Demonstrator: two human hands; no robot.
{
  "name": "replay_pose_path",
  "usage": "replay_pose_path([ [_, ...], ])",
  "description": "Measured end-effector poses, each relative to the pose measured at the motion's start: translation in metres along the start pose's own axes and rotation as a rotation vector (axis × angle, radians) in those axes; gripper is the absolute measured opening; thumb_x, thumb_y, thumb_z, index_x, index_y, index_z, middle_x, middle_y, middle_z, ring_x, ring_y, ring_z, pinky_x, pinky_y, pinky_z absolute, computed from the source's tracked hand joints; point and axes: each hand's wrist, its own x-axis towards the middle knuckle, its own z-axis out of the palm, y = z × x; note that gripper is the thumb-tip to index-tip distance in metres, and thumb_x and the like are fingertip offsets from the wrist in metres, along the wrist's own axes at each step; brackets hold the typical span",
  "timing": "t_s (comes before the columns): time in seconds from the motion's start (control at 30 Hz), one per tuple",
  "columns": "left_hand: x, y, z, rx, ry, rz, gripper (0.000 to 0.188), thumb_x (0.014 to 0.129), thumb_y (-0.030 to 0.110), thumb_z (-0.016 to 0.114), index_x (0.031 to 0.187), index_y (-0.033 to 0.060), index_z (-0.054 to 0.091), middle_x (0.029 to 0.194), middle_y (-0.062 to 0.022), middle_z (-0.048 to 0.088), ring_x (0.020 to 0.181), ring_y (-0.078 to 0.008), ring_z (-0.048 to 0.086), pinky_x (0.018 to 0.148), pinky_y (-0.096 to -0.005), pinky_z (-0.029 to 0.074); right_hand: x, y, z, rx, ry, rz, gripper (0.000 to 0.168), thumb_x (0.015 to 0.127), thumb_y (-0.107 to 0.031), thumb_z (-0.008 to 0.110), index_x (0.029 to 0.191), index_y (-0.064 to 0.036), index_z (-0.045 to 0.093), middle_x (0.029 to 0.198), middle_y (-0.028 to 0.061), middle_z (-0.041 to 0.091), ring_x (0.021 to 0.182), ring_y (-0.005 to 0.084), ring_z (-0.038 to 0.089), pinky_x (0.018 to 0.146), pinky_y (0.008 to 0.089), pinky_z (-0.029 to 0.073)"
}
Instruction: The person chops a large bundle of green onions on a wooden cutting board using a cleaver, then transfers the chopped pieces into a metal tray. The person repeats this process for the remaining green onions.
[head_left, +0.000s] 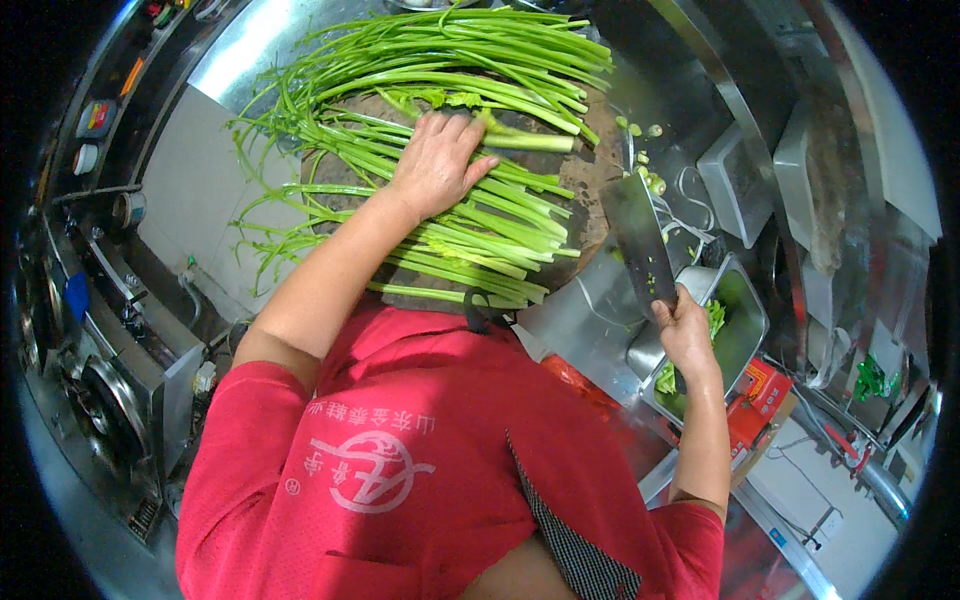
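My left hand (442, 165) lies with spread fingers on a layer of long green celery stalks (510, 214), near one thicker pale stalk (532, 140). Under the stalks is a round wooden chopping board (594, 180), partly hidden. A further bunch of stalks (480, 52) covers its far side, leafy ends to the left, cut ends to the right. My right hand (684, 330) grips a cleaver (637, 232) by its handle, right of the board. The broad blade points away from me and carries small green bits.
Cut stalk ends (655, 184) and white ties (697, 202) lie on the metal counter beyond the cleaver. A steel pan (750, 300) with green pieces stands under my right forearm, beside a red box (761, 401). Grey-white containers (731, 187) stand at the right; a stove (105, 405) is at the left.
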Motion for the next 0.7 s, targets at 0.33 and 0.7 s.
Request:
replay_pose_path([
  [0.33,0.022,0.005,-0.001,0.045,0.131,-0.024,0.06,0.087,0.025,0.071,0.136,0.0016,0.045,0.128,-0.0205,0.054,0.115,-0.0382,0.051,0.101,-0.0485,0.041,-0.001,-0.011,0.0,0.02,-0.025,0.072,0.03,0.091,-0.013,0.065,0.116,0.001,0.057,0.096,0.027,0.068,0.092,0.0454,0.066,0.079,0.0472,0.052],
  [0.7,0.002,0.012,0.001,0.034,-0.239,-0.065,0.038,0.089,0.024,0.068,0.121,0.0066,0.057,0.116,-0.018,0.057,0.11,-0.0389,0.054,0.1,-0.0463,0.044,-0.004,-0.011,0.008,0.08,0.008,0.044,0.023,0.093,-0.012,0.062,0.112,0.0,0.056,0.094,0.0275,0.067,0.091,0.0473,0.064,0.078,0.049,0.051],
])
